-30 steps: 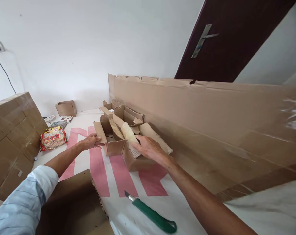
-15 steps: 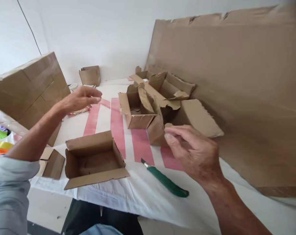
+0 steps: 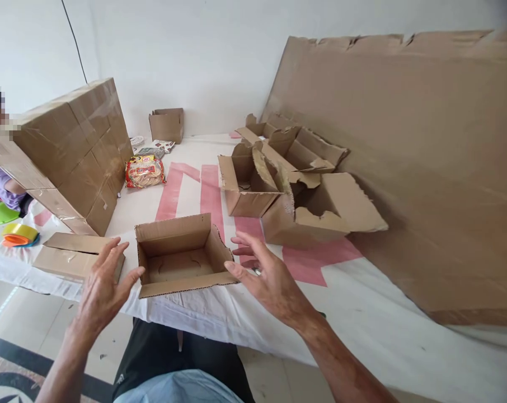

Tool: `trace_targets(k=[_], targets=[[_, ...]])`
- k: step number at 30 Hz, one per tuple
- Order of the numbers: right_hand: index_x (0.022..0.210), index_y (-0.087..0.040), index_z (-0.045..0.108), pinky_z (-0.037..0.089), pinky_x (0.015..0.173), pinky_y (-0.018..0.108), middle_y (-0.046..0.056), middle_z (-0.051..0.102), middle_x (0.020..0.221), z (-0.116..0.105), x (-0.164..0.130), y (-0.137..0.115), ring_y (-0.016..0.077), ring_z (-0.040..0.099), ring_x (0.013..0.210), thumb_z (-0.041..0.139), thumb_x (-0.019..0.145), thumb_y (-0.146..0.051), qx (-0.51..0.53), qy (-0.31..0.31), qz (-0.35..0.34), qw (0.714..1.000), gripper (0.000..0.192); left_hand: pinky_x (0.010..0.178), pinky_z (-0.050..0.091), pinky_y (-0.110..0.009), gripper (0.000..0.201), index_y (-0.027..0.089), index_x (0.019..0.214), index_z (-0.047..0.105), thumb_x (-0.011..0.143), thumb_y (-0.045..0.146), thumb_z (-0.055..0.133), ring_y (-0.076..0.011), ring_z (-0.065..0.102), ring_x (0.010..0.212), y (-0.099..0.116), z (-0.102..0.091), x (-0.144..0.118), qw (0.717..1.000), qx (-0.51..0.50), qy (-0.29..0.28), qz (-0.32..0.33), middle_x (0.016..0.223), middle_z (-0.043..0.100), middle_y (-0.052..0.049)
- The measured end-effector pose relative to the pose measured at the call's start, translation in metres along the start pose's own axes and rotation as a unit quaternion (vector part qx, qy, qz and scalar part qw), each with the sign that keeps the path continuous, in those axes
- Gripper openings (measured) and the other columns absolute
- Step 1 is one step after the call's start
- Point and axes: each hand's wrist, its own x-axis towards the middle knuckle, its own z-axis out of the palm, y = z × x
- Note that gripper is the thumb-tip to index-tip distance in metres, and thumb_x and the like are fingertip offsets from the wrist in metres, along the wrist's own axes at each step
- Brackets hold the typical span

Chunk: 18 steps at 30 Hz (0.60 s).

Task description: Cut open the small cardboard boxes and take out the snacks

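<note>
- Left hand (image 3: 104, 280): I have its fingers spread and curved, thumb apart, nothing held; it is beside the near carton's left end. Whether the thumb touches the rim, I cannot tell.
- Right hand (image 3: 270, 282): fingers parted, nothing held, thumb and fingertips at the carton's right end; contact there I cannot confirm.
- Near carton (image 3: 184, 263): brown, open-topped, hollow side up, set between my two hands at the counter's front edge.
- Low carton (image 3: 66, 262): long, brown, its top flaps meeting at a seam; partly behind my left hand.
- Counter (image 3: 371, 330): draped in white cloth bearing pinkish-red bands (image 3: 211, 193).
- Small cut carton (image 3: 251, 204): ragged edges, beyond my right hand.
- Larger cut carton (image 3: 310, 226): just right of the small one, one flap folded outward.
- Rear cut carton (image 3: 308, 151): behind those two, torn along the rim.
- Cardboard panel (image 3: 396, 168): large, leaning along the right side, top edge notched.
- Taped block of cartons (image 3: 85, 148): tall, left side.
- Food packet (image 3: 145, 173): red and yellow, beside the block.
- Upright box (image 3: 166, 126): small, at the back by the wall.
- Yellow item (image 3: 17, 228): left corner, above an orange one (image 3: 15, 240).
- Another person: purple sleeve (image 3: 4, 178), far left, mostly hidden behind the block.
</note>
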Motion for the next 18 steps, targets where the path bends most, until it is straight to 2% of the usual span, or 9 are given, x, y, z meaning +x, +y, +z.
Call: trace_targets(k=[2,3,6,9,13,18], targets=[[0.140,-0.025,0.062,0.063,0.087,0.044,0.014,0.072,0.136,0.007,0.000,-0.003,0.0279,0.073,0.103,0.066,0.092,-0.057,-0.008,-0.022,0.022,0.999,0.058,0.092,0.062,-0.040,0.071,0.027,0.138,0.071,0.073,0.047,0.091,-0.0373,0.068,0.127,-0.010,0.016,-0.009,0.998,-0.007,-0.007,-0.067,0.141,0.070,-0.015],[0.138,-0.024,0.063,0.063,0.085,0.042,0.014,0.073,0.133,0.010,-0.001,-0.003,0.0271,0.073,0.101,0.064,0.092,-0.055,-0.014,-0.032,0.032,0.999,0.055,0.088,0.062,-0.039,0.074,0.025,0.142,0.067,0.075,0.049,0.089,-0.0373,0.070,0.124,-0.014,0.023,-0.012,0.996,-0.012,-0.018,-0.092,0.140,0.071,-0.015],[0.134,-0.020,0.066,0.063,0.079,0.038,0.013,0.076,0.118,0.015,-0.009,-0.002,0.0262,0.073,0.096,0.057,0.095,-0.048,-0.036,-0.038,0.038,0.998,0.049,0.087,0.060,-0.039,0.065,0.021,0.142,0.067,0.085,0.051,0.076,-0.0341,0.075,0.110,-0.026,0.035,-0.021,0.989,-0.046,-0.035,-0.136,0.123,0.078,-0.013],[0.131,-0.020,0.068,0.063,0.081,0.038,0.012,0.077,0.116,0.016,-0.024,0.002,0.0264,0.073,0.098,0.054,0.097,-0.043,-0.050,-0.015,0.017,0.999,0.044,0.090,0.060,-0.040,0.063,0.018,0.137,0.071,0.088,0.057,0.070,-0.0307,0.077,0.092,-0.038,0.037,-0.033,0.976,-0.121,-0.016,-0.182,0.096,0.080,-0.008],[0.130,-0.024,0.069,0.064,0.086,0.038,0.011,0.077,0.123,0.017,-0.045,0.006,0.0268,0.073,0.103,0.054,0.098,-0.040,-0.057,0.012,-0.003,0.998,0.039,0.085,0.061,-0.037,0.065,0.017,0.120,0.077,0.080,0.068,0.075,-0.0306,0.077,0.094,-0.047,0.032,-0.044,0.948,-0.229,-0.008,-0.223,0.101,0.081,-0.008],[0.129,-0.027,0.070,0.065,0.086,0.040,0.010,0.076,0.123,0.017,-0.063,0.010,0.0259,0.074,0.095,0.057,0.098,-0.041,-0.030,0.011,-0.002,0.999,0.036,0.080,0.060,-0.034,0.063,0.020,0.112,0.080,0.078,0.072,0.077,-0.0275,0.075,0.088,-0.054,0.030,-0.047,0.949,-0.232,0.002,-0.214,0.092,0.079,-0.005]])
